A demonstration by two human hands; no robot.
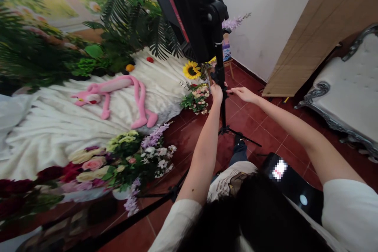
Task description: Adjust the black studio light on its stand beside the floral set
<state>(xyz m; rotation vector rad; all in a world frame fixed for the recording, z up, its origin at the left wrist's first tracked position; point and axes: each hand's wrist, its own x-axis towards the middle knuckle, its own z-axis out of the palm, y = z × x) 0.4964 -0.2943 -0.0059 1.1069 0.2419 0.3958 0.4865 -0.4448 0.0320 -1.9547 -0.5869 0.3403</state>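
A black studio light head (189, 8) sits on a black stand pole (222, 98) that rises from the red tiled floor in front of me. My left hand (217, 91) is closed around the pole at a clamp, about halfway up. Just to the right of the pole, my right hand (242, 93) reaches in with its fingers spread, and I cannot tell whether they touch the clamp. The stand's legs (242, 137) splay out on the floor below my hands.
A white fluffy blanket (59, 126) covers the floor at left, with a pink plush toy (118, 94) on it, ringed by flower arrangements (124, 161), a sunflower (191, 70) and palm leaves. A wooden board (313, 35) leans on the wall; a white tufted sofa (348, 82) stands right.
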